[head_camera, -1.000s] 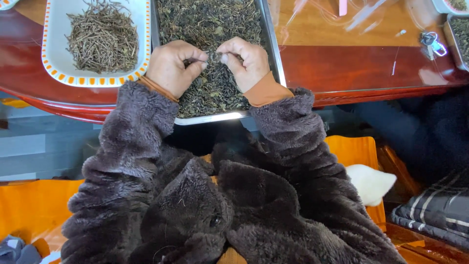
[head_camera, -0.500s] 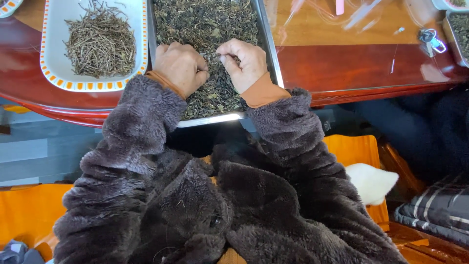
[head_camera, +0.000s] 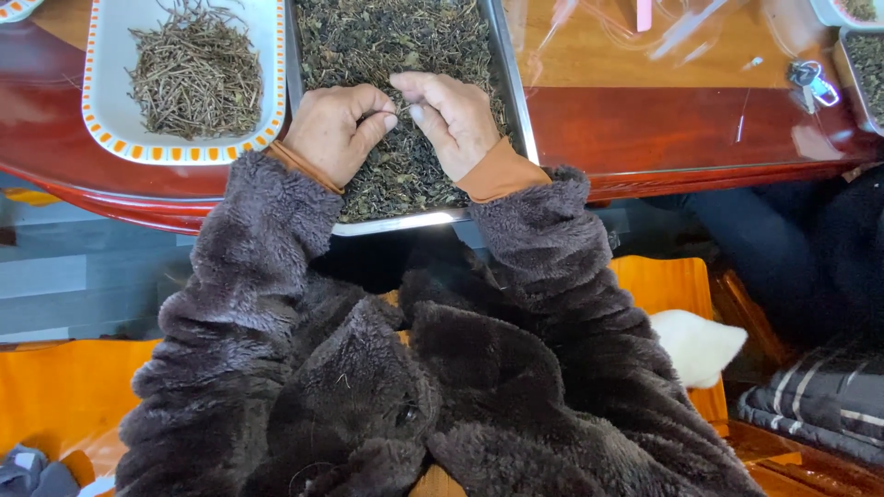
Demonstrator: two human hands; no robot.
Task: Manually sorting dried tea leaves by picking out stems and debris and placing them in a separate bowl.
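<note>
Both hands meet over the metal tray [head_camera: 509, 101] of dried leaves [head_camera: 387, 37]; left hand [head_camera: 333, 132] and right hand [head_camera: 453, 118] fingers apparently pinch one thin stem [head_camera: 398, 109] between them; white dish [head_camera: 106, 110] of sorted stems sits beyond the left fingers.

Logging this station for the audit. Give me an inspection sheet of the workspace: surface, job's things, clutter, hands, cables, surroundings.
Surface: glossy red-brown wooden table, rounded front edge.
Job's things: metal tray filled with dark dried leaves; white dish with orange-patterned rim to its left, holding a pile of dried stems.
Clutter: clear plastic bags and a bunch of keys to the right; another tray of leaves at the right edge.
Hands: left hand and right hand over the leaves, fingertips meeting, pinching a thin stem; dark fleece sleeves.
Cables: nothing seen.
Surroundings: orange seat cushion, white soft item, plaid fabric lower right.
</note>
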